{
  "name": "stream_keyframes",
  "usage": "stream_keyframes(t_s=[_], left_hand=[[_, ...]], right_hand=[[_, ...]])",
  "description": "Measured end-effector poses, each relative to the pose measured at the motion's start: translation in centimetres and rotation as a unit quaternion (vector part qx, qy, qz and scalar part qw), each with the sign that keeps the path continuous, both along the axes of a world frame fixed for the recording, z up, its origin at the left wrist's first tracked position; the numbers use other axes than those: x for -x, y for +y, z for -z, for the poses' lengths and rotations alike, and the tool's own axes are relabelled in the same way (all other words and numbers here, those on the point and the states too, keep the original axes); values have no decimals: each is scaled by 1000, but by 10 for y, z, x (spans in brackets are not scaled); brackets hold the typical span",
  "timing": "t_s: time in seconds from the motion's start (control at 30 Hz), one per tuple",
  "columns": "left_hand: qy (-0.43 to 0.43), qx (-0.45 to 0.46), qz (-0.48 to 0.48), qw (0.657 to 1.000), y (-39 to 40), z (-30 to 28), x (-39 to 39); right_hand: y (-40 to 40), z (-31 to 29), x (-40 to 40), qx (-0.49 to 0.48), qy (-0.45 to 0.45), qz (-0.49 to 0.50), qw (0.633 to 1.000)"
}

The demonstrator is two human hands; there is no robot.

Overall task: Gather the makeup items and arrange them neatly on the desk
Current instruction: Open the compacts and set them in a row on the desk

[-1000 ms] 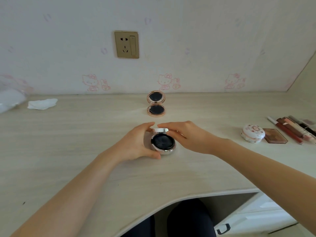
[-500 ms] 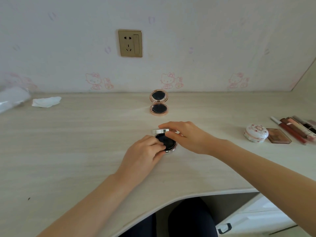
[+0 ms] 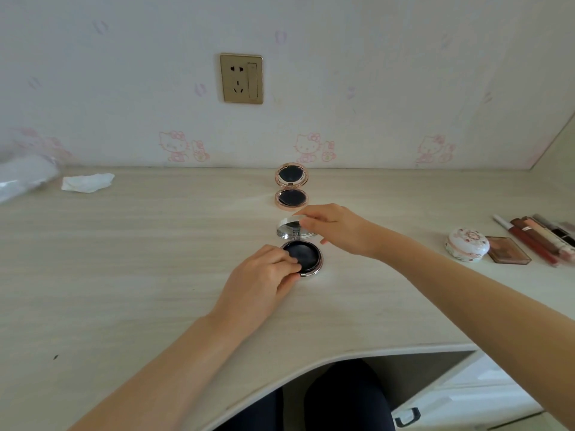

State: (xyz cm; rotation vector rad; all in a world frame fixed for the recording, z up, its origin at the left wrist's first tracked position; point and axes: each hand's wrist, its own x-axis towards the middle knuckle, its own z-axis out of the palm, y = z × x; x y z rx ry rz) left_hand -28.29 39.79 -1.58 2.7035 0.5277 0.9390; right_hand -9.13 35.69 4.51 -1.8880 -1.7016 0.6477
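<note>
A round silver cushion compact (image 3: 306, 258) lies open in the middle of the desk, its dark pad facing up. My left hand (image 3: 264, 276) pinches the base at its front left rim. My right hand (image 3: 334, 228) holds the tilted mirror lid (image 3: 291, 227) by its top edge. Behind it a rose-gold compact (image 3: 291, 189) stands open. At the right lie a white floral round case (image 3: 466, 248), a brown flat palette (image 3: 508, 255) and several lip-colour sticks (image 3: 539, 241).
A crumpled white tissue (image 3: 87, 182) and a clear plastic bag (image 3: 21, 177) lie at the back left. A gold wall socket (image 3: 241, 78) is above the desk. The desk's curved front edge (image 3: 326, 357) has white drawers (image 3: 466, 396) below right.
The silver compact's lid has swung further up and back under my right hand. My left hand shifted from the left side of the base onto its front rim.
</note>
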Motion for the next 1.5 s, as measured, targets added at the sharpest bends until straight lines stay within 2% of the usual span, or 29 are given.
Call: stream_keyframes(t_s=[0.2, 0.67, 0.83, 0.9, 1.03, 1.1, 1.2, 1.3, 1.5], left_hand=[[-14, 27, -10, 999, -1, 3, 3], [-7, 43, -10, 999, -1, 3, 4], [-11, 52, -13, 999, -1, 5, 4], [-16, 68, -9, 998, 0, 6, 4], [-34, 76, -26, 996, 4, 4, 6], [-28, 76, -51, 995, 6, 4, 6], [-17, 90, -76, 993, 7, 5, 7], [5, 102, -87, 991, 9, 9, 7], [22, 139, -85, 986, 16, 13, 6]], right_hand=[[-4, 9, 8, -14, -19, 13, 1000], [-7, 5, 9, 3, 45, 30, 999], [-8, 5, 12, 4, 17, 28, 999], [-12, 9, 11, -9, -8, 36, 999], [-26, 24, 10, -51, 28, 92, 994], [-36, 36, 11, -53, 11, 106, 993], [-48, 54, 17, -46, -34, 99, 993], [-51, 62, 24, -84, -75, 88, 990], [-42, 64, 31, -154, -68, 64, 984]])
